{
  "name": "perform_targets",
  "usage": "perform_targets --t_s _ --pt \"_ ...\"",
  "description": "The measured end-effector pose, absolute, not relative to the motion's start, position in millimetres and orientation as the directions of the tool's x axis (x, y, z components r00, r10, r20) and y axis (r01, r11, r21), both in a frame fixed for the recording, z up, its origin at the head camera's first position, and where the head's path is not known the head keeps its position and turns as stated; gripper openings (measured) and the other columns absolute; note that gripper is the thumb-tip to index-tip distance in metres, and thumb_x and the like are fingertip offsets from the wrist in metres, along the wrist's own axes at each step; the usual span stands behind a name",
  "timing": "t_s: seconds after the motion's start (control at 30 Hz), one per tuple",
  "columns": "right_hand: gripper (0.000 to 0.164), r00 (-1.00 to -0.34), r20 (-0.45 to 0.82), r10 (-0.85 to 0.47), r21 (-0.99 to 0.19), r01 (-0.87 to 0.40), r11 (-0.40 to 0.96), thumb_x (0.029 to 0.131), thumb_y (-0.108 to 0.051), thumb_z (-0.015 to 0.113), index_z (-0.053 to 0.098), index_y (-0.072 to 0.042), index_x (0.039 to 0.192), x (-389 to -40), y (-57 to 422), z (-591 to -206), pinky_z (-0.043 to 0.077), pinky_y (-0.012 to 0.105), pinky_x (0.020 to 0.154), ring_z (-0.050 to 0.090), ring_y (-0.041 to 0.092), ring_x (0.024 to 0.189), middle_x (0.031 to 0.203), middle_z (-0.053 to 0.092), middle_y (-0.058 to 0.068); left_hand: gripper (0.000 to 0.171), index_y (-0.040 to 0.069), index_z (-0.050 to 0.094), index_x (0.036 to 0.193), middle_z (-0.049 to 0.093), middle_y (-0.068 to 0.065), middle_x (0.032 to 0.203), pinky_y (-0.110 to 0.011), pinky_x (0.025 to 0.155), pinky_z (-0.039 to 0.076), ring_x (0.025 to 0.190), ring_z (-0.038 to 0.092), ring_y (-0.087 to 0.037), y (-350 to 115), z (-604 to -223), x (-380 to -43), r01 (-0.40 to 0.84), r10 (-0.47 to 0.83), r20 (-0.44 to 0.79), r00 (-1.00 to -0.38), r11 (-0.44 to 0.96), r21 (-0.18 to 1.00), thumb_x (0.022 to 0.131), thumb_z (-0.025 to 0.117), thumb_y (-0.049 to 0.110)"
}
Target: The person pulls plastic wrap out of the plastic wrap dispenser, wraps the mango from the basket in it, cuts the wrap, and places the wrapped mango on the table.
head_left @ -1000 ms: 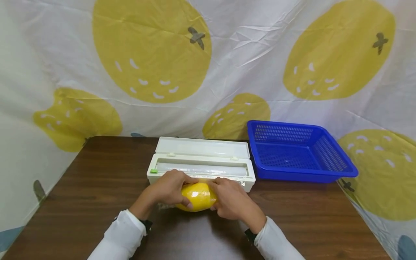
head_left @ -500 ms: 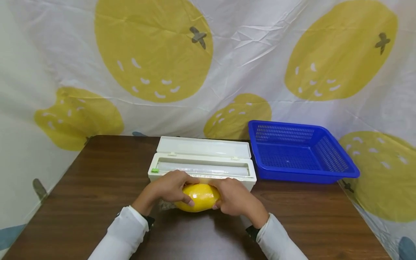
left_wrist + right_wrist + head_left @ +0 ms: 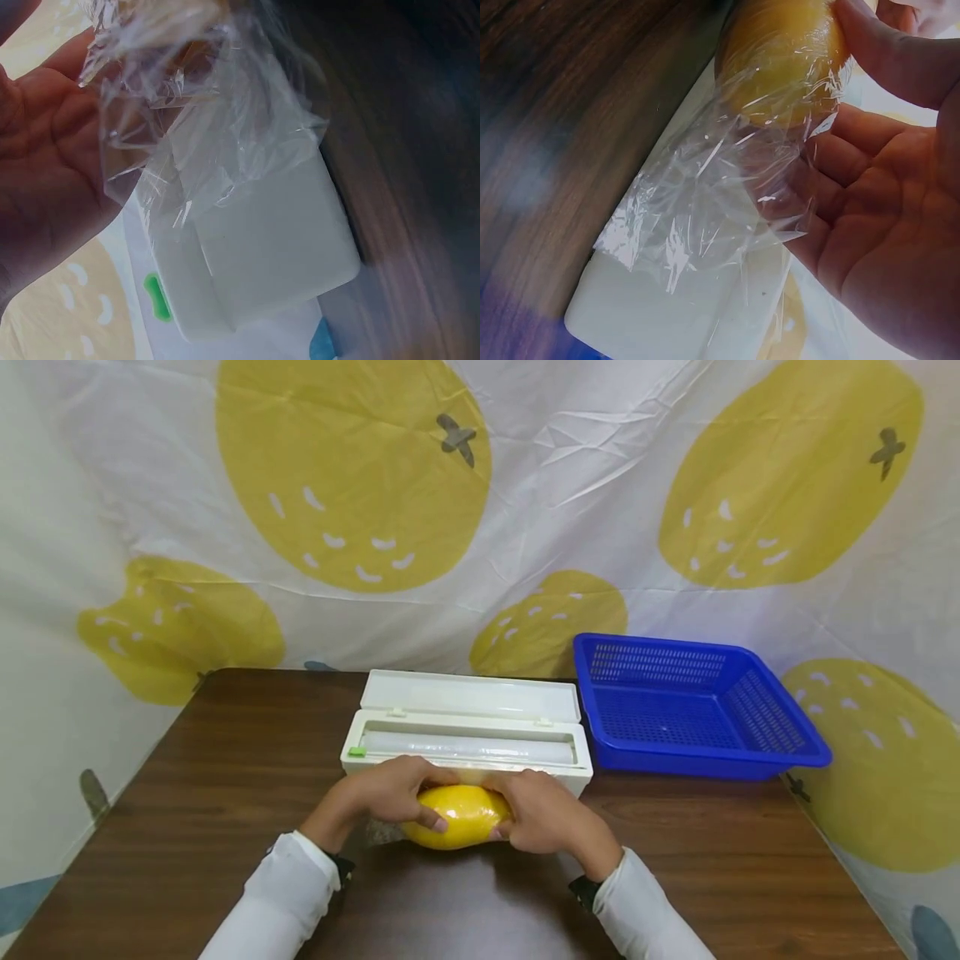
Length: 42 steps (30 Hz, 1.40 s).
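A smooth yellow fruit (image 3: 467,817), wrapped in clear cling film (image 3: 705,195), is held in front of the white cling film dispenser (image 3: 468,722). My left hand (image 3: 390,789) grips its left end, thumb on the near side. At the other end my right hand (image 3: 551,814) holds it the same way, with the thumb on the fruit in the right wrist view. Loose, crumpled film (image 3: 232,142) hangs from both ends. The dispenser's lid (image 3: 472,695) is raised and a film roll (image 3: 472,747) lies inside. Fingers behind the fruit are partly hidden.
A blue plastic basket (image 3: 697,762) stands right of the dispenser. A green slider (image 3: 357,751) sits at the dispenser's left end. The brown wooden table (image 3: 225,793) meets a fruit-printed cloth (image 3: 420,627) at the back.
The fruit has turned slightly in my hands and shows more of its right side. My right hand has shifted slightly right; my left hand has barely moved.
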State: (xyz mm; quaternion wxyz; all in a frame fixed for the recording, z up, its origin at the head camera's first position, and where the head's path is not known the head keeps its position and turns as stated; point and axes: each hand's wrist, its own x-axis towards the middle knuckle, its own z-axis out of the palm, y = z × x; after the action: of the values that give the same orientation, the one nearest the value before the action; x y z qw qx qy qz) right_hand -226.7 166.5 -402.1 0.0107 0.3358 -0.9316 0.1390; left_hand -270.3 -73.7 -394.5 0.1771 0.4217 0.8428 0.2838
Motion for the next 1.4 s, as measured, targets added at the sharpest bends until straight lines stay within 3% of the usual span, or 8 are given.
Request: perform_targets --t_s 0.33,0.7,1.0,1.23,1.4 --pt "0.032 -0.772 0.079 -0.631 -0.258 -0.627 0.735 0.076 -0.02 0.079 0.066 -0.015 0.104 -226.6 166.4 -402.2 0.044 0.031 0.063 0.053 0.013 0.069 0.079 0.061 -0.007 0.059 0.006 0.063 0.132 0.067 -0.003 0.095 -0.037 0.074 0.044 0.08 0.053 -0.018 -75.7 -399.3 -273.9 0.595 0.806 -0.07 -0.588 0.49 0.637 0.081 0.079 0.03" --pt "0.031 -0.744 0.06 -0.666 -0.304 -0.649 0.698 0.077 -0.023 0.08 0.067 -0.017 0.105 -233.1 171.0 -403.9 0.045 0.032 0.066 0.053 0.011 0.072 0.08 0.059 -0.008 0.044 0.009 0.069 0.122 0.067 -0.002 0.09 -0.032 0.072 0.044 0.078 0.054 -0.015 -75.8 -401.8 -279.5 0.615 0.848 -0.042 -0.528 0.417 0.67 0.083 0.076 0.028" --pt "0.038 -0.737 0.029 -0.676 -0.359 -0.639 0.68 0.079 -0.023 0.078 0.069 -0.016 0.116 -236.5 176.1 -403.6 0.046 0.031 0.068 0.054 0.012 0.073 0.082 0.061 -0.007 0.044 0.009 0.068 0.124 0.07 -0.003 0.095 -0.04 0.079 0.049 0.083 0.056 -0.014 -75.2 -404.1 -285.0 0.637 0.876 -0.037 -0.481 0.378 0.672 0.087 0.072 0.032" --pt "0.042 -0.732 0.018 -0.681 -0.383 -0.634 0.672 0.081 -0.025 0.077 0.068 -0.014 0.121 -237.5 178.4 -404.9 0.048 0.033 0.073 0.055 0.011 0.077 0.089 0.065 -0.006 0.037 0.012 0.069 0.122 0.067 0.001 0.09 -0.031 0.075 0.047 0.08 0.056 -0.012 -76.3 -408.2 -286.7 0.633 0.891 -0.035 -0.452 0.348 0.691 0.088 0.07 0.028" --pt "0.045 -0.72 0.012 -0.694 -0.4 -0.64 0.656 0.081 -0.025 0.077 0.068 -0.014 0.124 -240.5 180.6 -406.1 0.05 0.034 0.076 0.056 0.01 0.079 0.092 0.066 -0.006 0.037 0.013 0.069 0.122 0.068 0.002 0.091 -0.031 0.077 0.048 0.082 0.057 -0.011 -78.1 -411.6 -288.7 0.634 0.894 -0.033 -0.447 0.342 0.694 0.089 0.069 0.03"
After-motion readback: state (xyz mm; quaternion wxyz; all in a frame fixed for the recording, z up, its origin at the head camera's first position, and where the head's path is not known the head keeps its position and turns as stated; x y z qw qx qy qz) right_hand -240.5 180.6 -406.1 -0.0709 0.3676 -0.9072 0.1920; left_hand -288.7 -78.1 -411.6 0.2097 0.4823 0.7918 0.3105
